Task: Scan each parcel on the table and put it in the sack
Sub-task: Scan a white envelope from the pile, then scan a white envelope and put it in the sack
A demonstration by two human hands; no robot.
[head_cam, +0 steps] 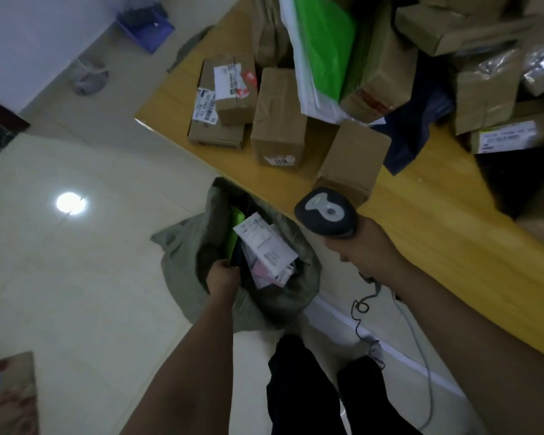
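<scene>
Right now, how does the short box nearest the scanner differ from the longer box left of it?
The longer box carries a white label on its near end; the short box shows none. The longer box also looks bigger. Both are brown cardboard on the table.

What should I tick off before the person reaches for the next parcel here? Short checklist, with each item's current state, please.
1. Mouth of the sack open, on the floor beside the table: ok.
2. The scanner gripped in the right hand: ok.
3. The left hand free: not ok; it is at the sack mouth with fingers curled, on what I cannot tell.
4. Parcels waiting within reach: ok; a cardboard box stands near the table's edge.
5. The scanner cable clear of the legs: cannot tell; it loops on the floor close by them.
</scene>
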